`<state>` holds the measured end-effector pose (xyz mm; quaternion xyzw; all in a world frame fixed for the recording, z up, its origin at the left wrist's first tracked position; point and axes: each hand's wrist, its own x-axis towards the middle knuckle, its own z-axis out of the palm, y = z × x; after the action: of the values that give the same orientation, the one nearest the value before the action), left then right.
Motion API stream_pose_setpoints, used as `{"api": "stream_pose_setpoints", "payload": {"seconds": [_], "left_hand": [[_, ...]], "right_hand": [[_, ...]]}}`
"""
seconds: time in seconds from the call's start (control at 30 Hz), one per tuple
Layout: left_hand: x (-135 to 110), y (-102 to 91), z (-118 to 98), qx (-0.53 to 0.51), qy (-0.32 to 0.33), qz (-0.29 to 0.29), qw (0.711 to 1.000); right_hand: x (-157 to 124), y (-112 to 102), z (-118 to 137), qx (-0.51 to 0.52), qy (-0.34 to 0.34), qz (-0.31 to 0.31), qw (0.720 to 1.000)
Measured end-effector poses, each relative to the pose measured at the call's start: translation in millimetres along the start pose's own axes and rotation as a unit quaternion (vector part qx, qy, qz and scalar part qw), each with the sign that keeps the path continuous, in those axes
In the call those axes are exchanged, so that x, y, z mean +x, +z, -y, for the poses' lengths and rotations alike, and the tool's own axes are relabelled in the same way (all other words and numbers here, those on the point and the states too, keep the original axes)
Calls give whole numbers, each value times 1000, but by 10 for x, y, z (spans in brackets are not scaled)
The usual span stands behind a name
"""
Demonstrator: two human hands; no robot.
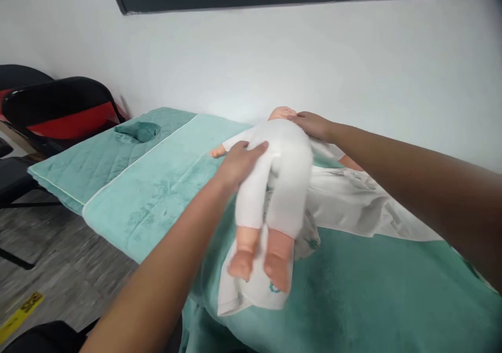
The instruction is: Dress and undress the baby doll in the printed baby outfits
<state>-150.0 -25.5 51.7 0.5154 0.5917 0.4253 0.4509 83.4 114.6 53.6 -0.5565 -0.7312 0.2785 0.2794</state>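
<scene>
A baby doll [286,170] in a white bodysuit lies on a white cloth [353,201] spread over a teal-covered table [157,196]. Its bare feet point toward me and its head lies near the wall. My left hand [239,162] cups the doll's side at the hip, fingers wrapped against the suit. My right hand [311,124] rests at the doll's head and shoulder, fingers curved around it.
A folded teal cloth [138,131] sits at the table's far left on a quilted teal pad [86,164]. Black and red chairs [58,112] stand at the left. A white wall runs behind the table. Grey floor shows at lower left.
</scene>
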Motion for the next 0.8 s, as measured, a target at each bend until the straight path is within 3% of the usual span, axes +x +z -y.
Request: {"api": "stream_pose_setpoints", "payload": {"seconds": [0.13,0.23,0.33,0.4,0.47,0.5,0.6,0.7,0.8], "left_hand": [[267,-412,255,-18,-34,-35,999],[419,-635,444,25,-43,-57,997],[401,-708,523,198,-5,-110,974],[238,-661,498,363,87,-137,918],[-37,-562,446,491,223,-90,837],[-200,-504,428,529,287,-33,798],[-679,-335,456,563,392,133,716],[-1001,-151,576,557,396,170,709],[-1169,107,632,525,396,129,743]], "right_hand": [[243,472,252,22,-36,17,999],[399,705,309,-7,-74,30,997],[454,746,223,-97,-55,41,993],[360,641,73,-187,-9,47,981],[135,445,-145,-250,37,56,966],[-22,327,-271,-270,56,61,959],[-591,-3,-636,-327,110,82,935],[-1181,-156,-787,-380,106,117,911],[-1773,-102,-556,-379,17,115,918]]}}
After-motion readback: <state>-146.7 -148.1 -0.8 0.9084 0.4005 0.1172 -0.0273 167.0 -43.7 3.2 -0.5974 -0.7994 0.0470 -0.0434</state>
